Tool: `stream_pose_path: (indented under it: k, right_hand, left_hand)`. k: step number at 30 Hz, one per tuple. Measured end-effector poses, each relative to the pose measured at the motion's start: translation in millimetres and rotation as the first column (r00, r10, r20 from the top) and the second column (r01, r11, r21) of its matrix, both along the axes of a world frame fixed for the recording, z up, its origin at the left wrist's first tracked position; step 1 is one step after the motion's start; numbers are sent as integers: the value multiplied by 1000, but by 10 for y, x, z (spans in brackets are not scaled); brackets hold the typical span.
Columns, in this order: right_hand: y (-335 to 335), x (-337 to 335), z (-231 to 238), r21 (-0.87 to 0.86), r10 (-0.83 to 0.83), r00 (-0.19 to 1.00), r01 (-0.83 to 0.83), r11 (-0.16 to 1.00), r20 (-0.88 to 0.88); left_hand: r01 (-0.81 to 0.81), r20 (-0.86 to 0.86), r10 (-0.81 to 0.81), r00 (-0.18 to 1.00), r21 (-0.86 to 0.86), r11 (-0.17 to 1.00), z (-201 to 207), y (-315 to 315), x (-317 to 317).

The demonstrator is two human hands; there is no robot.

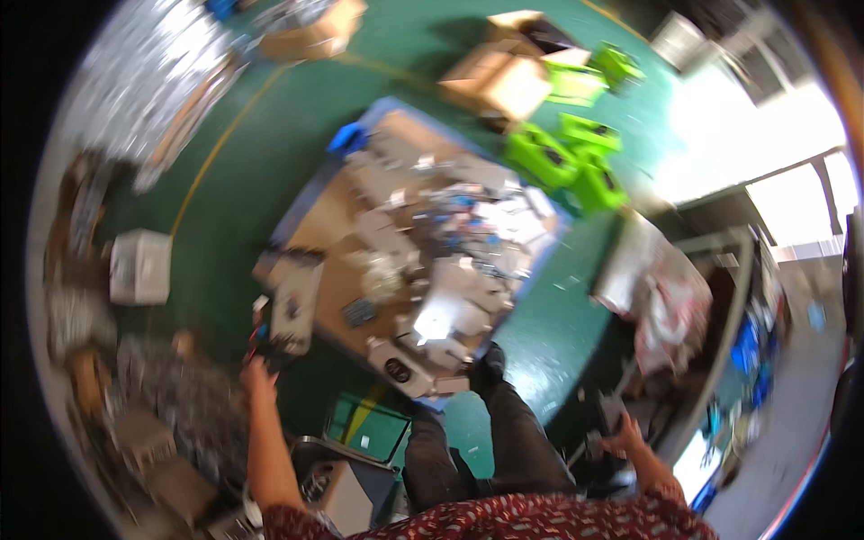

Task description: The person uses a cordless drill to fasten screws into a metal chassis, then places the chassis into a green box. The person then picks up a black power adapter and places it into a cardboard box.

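Observation:
At lower left my left hand (259,371) is closed round the lower end of a thin object (257,328) with red, dark and white parts, blurred by motion. Just right of it lies a beige flat casing (293,301) with dark ends, at the corner of a low platform (306,205). My right hand (624,437), at lower right, has its fingers spread beside a grey boxy part (614,409). Whether it touches that part is unclear. White and beige casings (459,297) are heaped on the platform, with a pale casing (400,367) bearing a dark oval at the near edge.
Bright green bins (544,155) and open cardboard boxes (495,81) stand beyond the platform. A white box (140,267) is at left, above clear plastic wrapping (166,378). A cluttered bench (720,396) runs along the right. A beige casing (342,495) stands near my left forearm.

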State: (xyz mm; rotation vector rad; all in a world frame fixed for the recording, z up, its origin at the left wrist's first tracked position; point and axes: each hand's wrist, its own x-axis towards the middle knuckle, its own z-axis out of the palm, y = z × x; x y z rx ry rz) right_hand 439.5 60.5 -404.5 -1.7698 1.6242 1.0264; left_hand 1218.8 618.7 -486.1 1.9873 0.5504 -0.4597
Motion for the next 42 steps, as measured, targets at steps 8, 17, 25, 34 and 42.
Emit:
stream_pose_path:
  k: [8, 17, 25, 34, 42]
  right_hand:
    - [-333, 344, 867, -23, -208, 975, 210, 977, 74]
    - [584, -1031, 963, -133, -602, 519, 813, 567, 606]
    - [2364, -2141, 1289, 205, -369, -232, 972, -113, 900]
    - [3014, -3010, 1370, 460, 121, -459, 761, -458, 880]
    - [2875, -4040, 1010, 396, 101, -429, 684, -613, 898]
  left_hand:
    - [29, -104, -51, 993, -199, 980, 722, -828, -910]
    - [383, -253, -456, 854, -290, 877, 863, -2860, -2444]
    - [643, -271, -801, 534, -484, 593, 830, -4054, -3654]
    - [750, -198, -974, 108, -627, 211, 1502, -5624, -5719]
    - [867, -61, -997, -45, -499, -9, 2401, -6549, -7493]
